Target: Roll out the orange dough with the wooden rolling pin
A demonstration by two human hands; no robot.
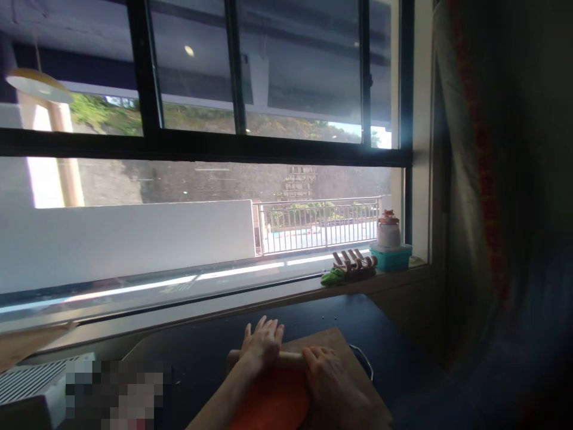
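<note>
A light wooden rolling pin (290, 359) lies across a flat orange sheet of dough (273, 400) on a brown wooden board (335, 339). My left hand (263, 345) presses its palm on the pin's left part, fingers stretched out past it. Toward the other end, my right hand (323, 367) has its fingers bent over the pin. My forearms and hands hide parts of the dough and of the pin.
The board rests on a dark table (304, 316), a curved metal handle (367, 361) at its right. On the window sill stand a teal box (391, 258) with a white jar (388, 234) on top, and clips (356, 261) beside a green item (332, 276). A curtain (474, 149) hangs at right.
</note>
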